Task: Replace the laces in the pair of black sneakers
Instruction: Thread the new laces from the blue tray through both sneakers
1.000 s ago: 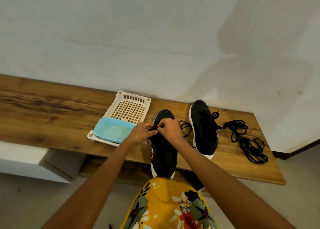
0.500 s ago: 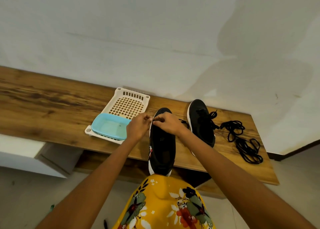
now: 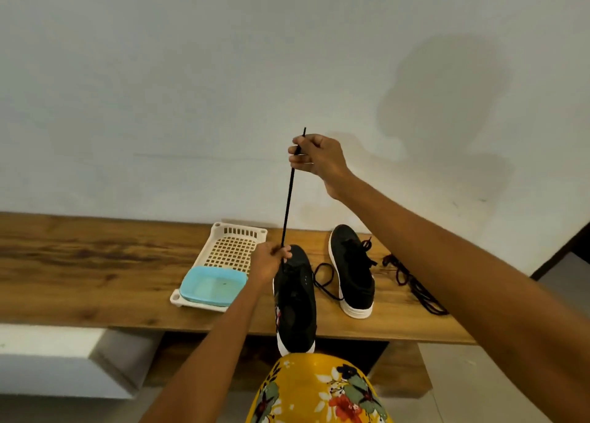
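A black sneaker [image 3: 297,298] lies on the wooden bench, its heel hanging over the front edge. My left hand [image 3: 269,263] grips the shoe's toe end and pinches the lace where it leaves the eyelets. My right hand [image 3: 316,157] is raised high and pinches the black lace [image 3: 289,199] near its tip, stretching it taut and nearly vertical. The lace's other end loops on the bench between the shoes. The second black sneaker [image 3: 352,272], laced, lies to the right. A loose bundle of black laces [image 3: 412,283] rests further right.
A white perforated plastic tray [image 3: 236,247] holding a light blue dish [image 3: 212,285] sits on the wooden bench [image 3: 79,263] left of the shoes. A white wall rises behind. My yellow floral clothing shows at the bottom centre.
My right hand has risen from the shoe high above the bench, drawing the lace up and out taut. My left hand has stayed at the shoe's toe end.
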`<state>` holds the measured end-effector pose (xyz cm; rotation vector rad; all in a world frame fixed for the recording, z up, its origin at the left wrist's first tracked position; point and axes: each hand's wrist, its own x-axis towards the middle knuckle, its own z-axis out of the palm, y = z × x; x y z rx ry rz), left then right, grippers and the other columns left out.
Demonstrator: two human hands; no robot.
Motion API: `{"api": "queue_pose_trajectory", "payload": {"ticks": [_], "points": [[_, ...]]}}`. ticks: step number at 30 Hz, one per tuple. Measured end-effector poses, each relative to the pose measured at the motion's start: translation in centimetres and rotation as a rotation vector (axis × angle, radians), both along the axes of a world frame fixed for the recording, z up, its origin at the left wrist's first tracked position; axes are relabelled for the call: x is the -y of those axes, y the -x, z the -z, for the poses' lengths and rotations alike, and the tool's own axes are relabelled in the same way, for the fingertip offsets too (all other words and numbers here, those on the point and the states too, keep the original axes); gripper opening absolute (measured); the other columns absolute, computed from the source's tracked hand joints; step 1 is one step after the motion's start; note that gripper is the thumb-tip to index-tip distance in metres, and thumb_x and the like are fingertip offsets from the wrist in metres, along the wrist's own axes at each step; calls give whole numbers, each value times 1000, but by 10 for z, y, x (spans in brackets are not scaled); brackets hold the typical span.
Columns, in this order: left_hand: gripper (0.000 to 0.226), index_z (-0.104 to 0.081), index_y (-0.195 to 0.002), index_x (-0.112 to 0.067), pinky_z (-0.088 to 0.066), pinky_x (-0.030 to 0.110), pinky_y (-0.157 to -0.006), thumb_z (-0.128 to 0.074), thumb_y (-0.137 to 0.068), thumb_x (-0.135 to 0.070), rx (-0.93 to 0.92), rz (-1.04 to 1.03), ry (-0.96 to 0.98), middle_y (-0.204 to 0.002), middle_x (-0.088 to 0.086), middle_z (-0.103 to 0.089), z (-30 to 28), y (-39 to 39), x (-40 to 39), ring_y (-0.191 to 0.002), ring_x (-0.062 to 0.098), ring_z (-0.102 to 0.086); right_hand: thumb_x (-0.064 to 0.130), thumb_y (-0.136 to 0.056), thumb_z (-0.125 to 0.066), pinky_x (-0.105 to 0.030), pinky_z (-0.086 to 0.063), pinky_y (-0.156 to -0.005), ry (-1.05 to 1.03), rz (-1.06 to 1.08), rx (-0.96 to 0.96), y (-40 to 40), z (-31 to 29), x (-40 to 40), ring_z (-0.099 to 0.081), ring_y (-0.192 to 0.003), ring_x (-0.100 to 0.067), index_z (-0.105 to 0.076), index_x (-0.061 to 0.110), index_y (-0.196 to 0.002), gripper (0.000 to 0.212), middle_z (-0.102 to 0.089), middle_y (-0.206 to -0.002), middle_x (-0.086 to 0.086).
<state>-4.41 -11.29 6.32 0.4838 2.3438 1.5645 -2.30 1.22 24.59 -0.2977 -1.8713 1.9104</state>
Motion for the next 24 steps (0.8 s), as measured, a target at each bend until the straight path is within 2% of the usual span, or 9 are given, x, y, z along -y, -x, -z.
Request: {"api": "queue_pose_trajectory", "payload": {"ticks": [2,6,11,13,15,17,19,21,24], "points": [[17,-71,-92,0,-51,34,-83,-56,-91,-7,-39,-115,-46,-83,11,-69,-15,2,5,-81,22,-63,12,-93,-58,-30,-59,-74,-28,41,11,-9,-5,-6,-65,-71,-21,-63,2,-98,12,-67,-82,-10],[17,-71,-97,-4,-52,42,-88,-55,-90,-3,-53,-170,-133,-94,15,-72,-45,13,20,-91,27,-67,15,-95,-56,-30,-58,-76,-127,66,59,-25,7,-10,-65,-73,-18,-64,5,-98,13,-67,-84,-8],[37,-58,-123,-4,-48,36,-95,-45,-90,7,-62,-168,16,-122,13,-62,-48,15,30,-108,29,-60,13,-92,-60,-24,-57,-69,-196,58,172,-31,45,6,-62,-65,-12,-68,-1,-96,16,-65,-78,-6],[45,-55,-128,-7,-47,41,-98,-41,-88,8,-66,-137,8,-128,12,-58,-46,12,26,-112,29,-58,13,-91,-63,-30,-57,-71,-263,54,264,-26,66,16,-61,-64,-17,-69,-4,-93,18,-66,-75,-9],[40,-61,-120,-8,-48,40,-96,-45,-86,7,13,-138,-109,-118,12,-64,-48,9,20,-105,27,-61,15,-90,-63,-36,-57,-76,-360,56,365,-23,92,25,-63,-66,-21,-71,-3,-89,20,-67,-76,-13],[22,-67,-105,-7,-54,29,-76,-52,-89,-4,122,-125,-216,-100,13,-69,-48,5,15,-88,25,-65,18,-91,-61,-37,-54,-73,-434,60,433,-21,116,33,-65,-66,-28,-71,0,-77,25,-68,-74,-18],[15,-71,-93,-7,-52,19,-64,-57,-91,-13,99,-81,-153,-89,12,-71,-42,3,16,-81,24,-67,18,-91,-60,-39,-53,-67,-384,68,467,-21,141,40,-66,-68,-33,-61,8,-59,34,-64,-70,-21],[15,-72,-97,-3,-51,21,-72,-61,-88,-10,25,-24,-41,-92,15,-72,-28,8,16,-86,25,-67,17,-91,-58,-39,-56,-71,-320,78,498,-23,159,47,-66,-68,-27,-55,16,-54,37,-68,-75,-20],[17,-71,-100,0,-49,20,-72,-63,-85,-5,10,5,46,-94,18,-71,-13,15,18,-83,24,-67,18,-92,-60,-41,-57,-79,-259,43,498,-30,175,51,-65,-71,-22,-63,16,-63,29,-67,-76,-13]]}}
